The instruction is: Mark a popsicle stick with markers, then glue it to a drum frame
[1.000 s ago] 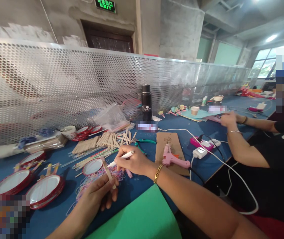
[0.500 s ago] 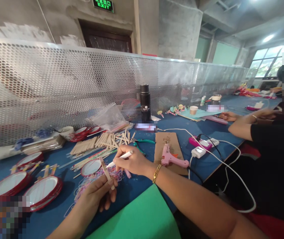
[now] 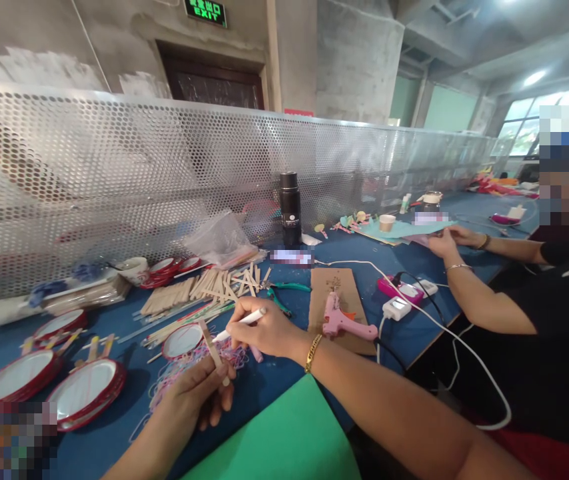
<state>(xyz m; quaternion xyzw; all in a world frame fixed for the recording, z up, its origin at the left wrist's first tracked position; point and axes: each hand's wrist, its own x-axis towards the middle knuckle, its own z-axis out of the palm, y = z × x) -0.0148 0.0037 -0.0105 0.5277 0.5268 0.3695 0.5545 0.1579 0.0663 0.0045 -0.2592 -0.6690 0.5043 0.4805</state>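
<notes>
Between the thumb and fingers of my left hand (image 3: 202, 393) a flat wooden craft stick (image 3: 210, 344) is pinched, tilted upward. My right hand (image 3: 264, 327) grips a white marker pen (image 3: 241, 325), its tip close to the stick; whether the two touch I cannot tell. Beneath both hands lies a tangle of pastel elastic loops (image 3: 174, 373). Just behind them rests a round white disc with a red rim (image 3: 183, 341). A pile of loose craft sticks (image 3: 219, 283) spreads farther back, and a green sheet (image 3: 284, 433) lies in front of my right forearm.
A pink glue gun (image 3: 344, 320) lies on cardboard (image 3: 324, 280), beside a power strip (image 3: 399, 288) with trailing cables. Green-handled pliers (image 3: 289, 287) and a black bottle (image 3: 291, 210) stand behind. Red-rimmed drums (image 3: 87, 393) sit left. At right a co-worker (image 3: 504, 293) handles paper.
My hands, the stick and the pen stay nearly in place. The co-worker at right has leaned in, and their hands have come together at the paper.
</notes>
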